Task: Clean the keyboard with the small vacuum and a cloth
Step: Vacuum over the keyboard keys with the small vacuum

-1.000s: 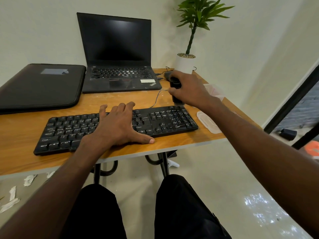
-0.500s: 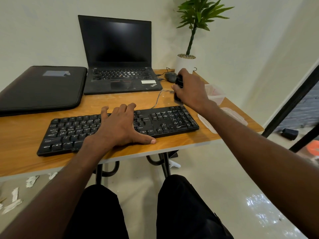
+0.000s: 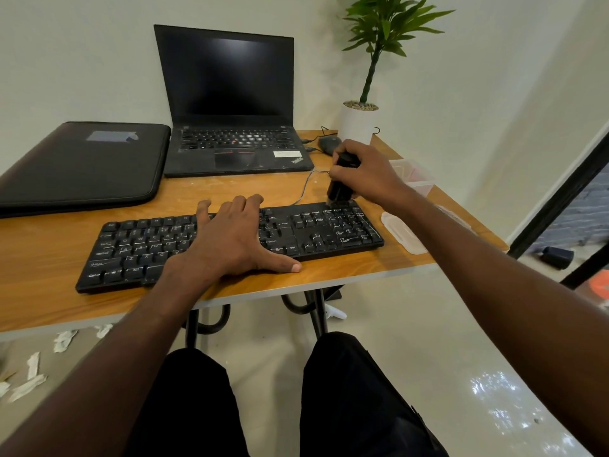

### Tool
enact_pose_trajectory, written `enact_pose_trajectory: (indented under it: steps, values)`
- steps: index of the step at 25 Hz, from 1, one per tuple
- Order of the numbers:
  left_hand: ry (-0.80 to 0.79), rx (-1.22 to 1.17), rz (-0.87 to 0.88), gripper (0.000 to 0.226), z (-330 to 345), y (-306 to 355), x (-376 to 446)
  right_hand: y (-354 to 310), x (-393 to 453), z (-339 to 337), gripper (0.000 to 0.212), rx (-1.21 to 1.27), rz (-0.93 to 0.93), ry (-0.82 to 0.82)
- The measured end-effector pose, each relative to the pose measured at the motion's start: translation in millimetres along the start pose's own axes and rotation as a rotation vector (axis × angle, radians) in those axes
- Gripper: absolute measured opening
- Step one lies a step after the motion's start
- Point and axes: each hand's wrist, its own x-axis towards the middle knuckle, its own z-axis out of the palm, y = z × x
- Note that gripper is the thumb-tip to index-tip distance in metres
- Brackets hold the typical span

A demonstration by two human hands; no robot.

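A black keyboard [image 3: 316, 230] lies across the front of the wooden desk [image 3: 39, 252]. My left hand [image 3: 227, 237] rests flat on its middle, fingers straight, thumb on the desk edge. My right hand [image 3: 365, 174] grips a small black vacuum [image 3: 341, 186] upright, its nozzle down on the top right keys of the keyboard. No cloth is visible.
An open black laptop [image 3: 230, 103] stands behind the keyboard, a black sleeve [image 3: 82, 163] to its left. A mouse [image 3: 328, 144], a white plant pot [image 3: 357, 125], a clear plastic box [image 3: 413, 178] and a clear lid [image 3: 403, 234] sit on the right. Paper scraps [image 3: 29, 377] litter the floor.
My right hand has lifted the vacuum from beside the mouse, stood it upright and brought its nozzle down to the keyboard's top right keys. My left hand stays put.
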Motion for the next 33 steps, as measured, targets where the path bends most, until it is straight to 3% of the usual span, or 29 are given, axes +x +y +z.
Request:
enact_pose_trajectory:
  steps: [3,8,11,13,17,33]
  values:
    - [0.001,-0.003,-0.006,0.154,-0.4,0.3,0.0,-3.7,2.0,-2.0,0.024,-0.124,-0.037,0.059]
    - [0.001,-0.012,-0.008,0.154,0.0,0.5,0.2,-3.7,3.7,-2.4,0.026,-0.062,0.000,-0.047]
    - [0.005,-0.017,-0.007,0.154,0.7,0.3,0.0,-2.9,1.7,-1.9,0.021,-0.045,-0.037,0.008]
    - [0.004,-0.013,-0.011,0.154,0.9,0.7,0.2,-2.4,-1.7,0.9,0.022,0.038,-0.047,-0.041]
    - [0.005,-0.018,-0.020,0.155,1.1,0.6,0.0,-5.5,3.1,-3.1,0.023,-0.020,-0.062,0.009]
    - [-0.008,-0.004,-0.020,0.154,-0.2,1.7,-1.0,-11.7,6.3,4.2,0.020,-0.058,-0.116,-0.095]
